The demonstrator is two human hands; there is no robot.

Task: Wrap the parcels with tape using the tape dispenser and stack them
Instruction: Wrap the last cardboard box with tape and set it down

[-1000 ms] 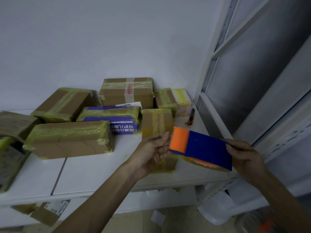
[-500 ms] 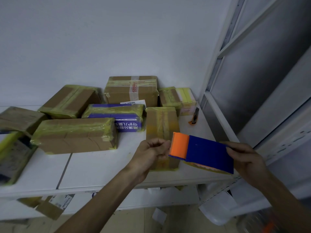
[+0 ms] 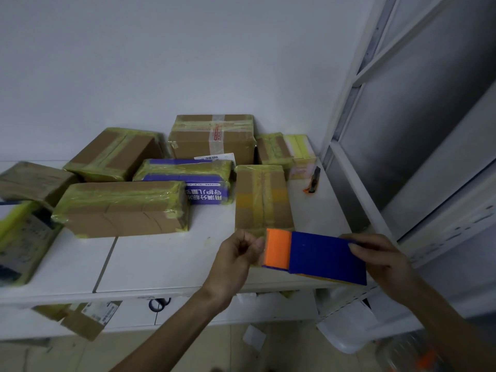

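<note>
Right hand (image 3: pixel 381 260) grips boxy blue plastic tape dispenser (image 3: pixel 322 255); left hand (image 3: pixel 236 253) curled against its orange end, pinch unclear. Rectangular cardboard parcel (image 3: pixel 261 197), glossy yellow tape, on white desk (image 3: pixel 161 259).

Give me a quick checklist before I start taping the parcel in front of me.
1. The right hand grips the dispenser: ok.
2. The left hand pinches the tape end: cannot tell; its curled fingers sit at the orange end.
3. The parcel lies flat on the table: ok.
4. Tape left on the roll: cannot tell, hidden.
5. The cutter lies apart from the parcel: ok.
</note>
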